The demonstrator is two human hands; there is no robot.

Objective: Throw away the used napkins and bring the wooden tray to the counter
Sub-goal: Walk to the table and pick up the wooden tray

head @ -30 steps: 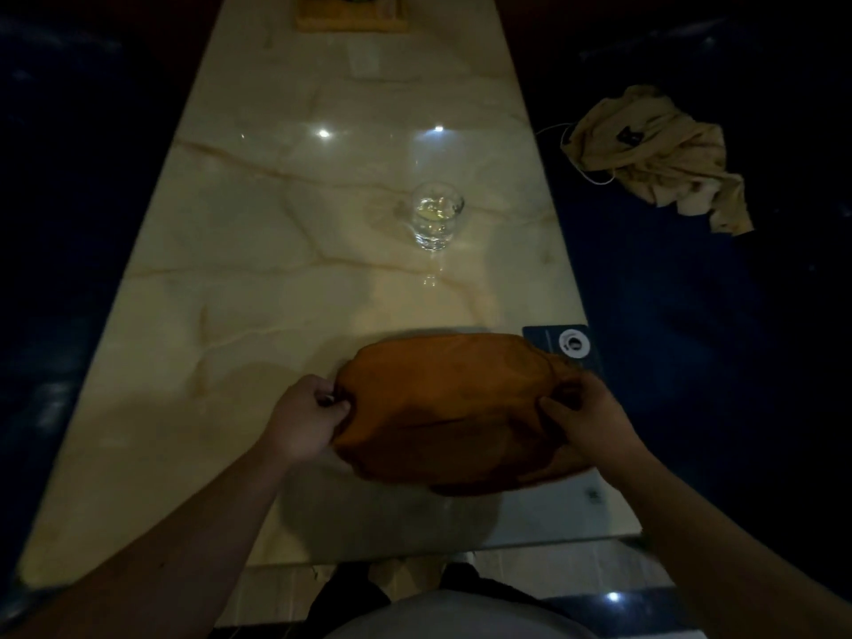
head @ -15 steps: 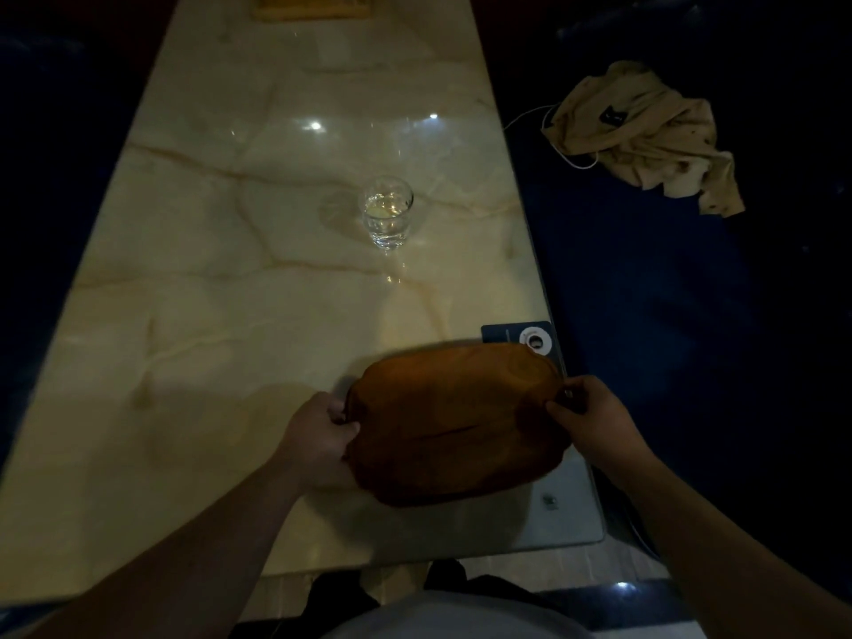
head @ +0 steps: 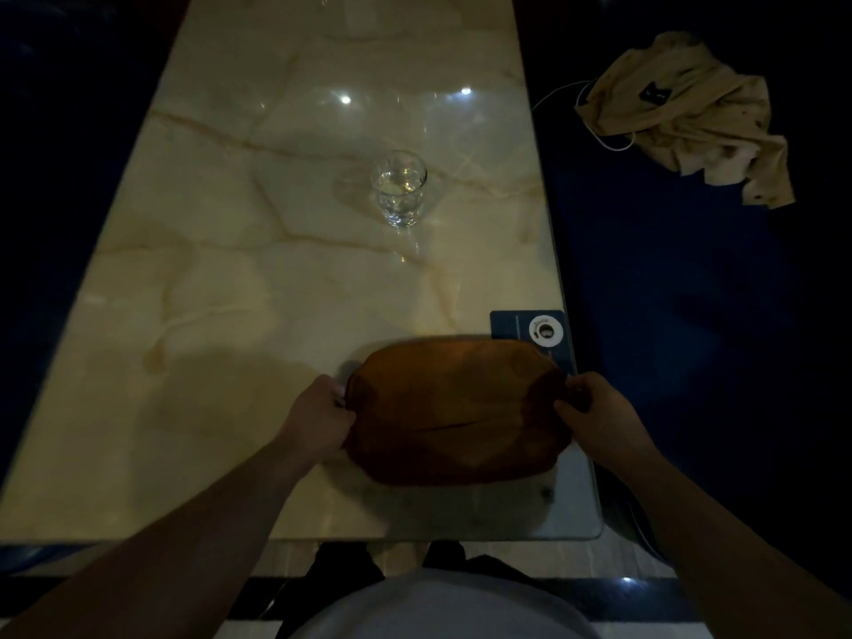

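head view | looks steeply down | table (head: 230, 315) close below

Bare forearms, no sleeves visible; light grey top (head: 442, 606); dark trousers (head: 341, 569).

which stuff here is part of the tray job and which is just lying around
Part of the job:
- wooden tray, gripped at its two ends
- left hand and right hand holding it

Just lying about:
- glass of clear liquid, standing mid-table
- blue card by the table's right edge
- crumpled beige cloth on the dark seat
- white cable beside the cloth

No napkins are visible.
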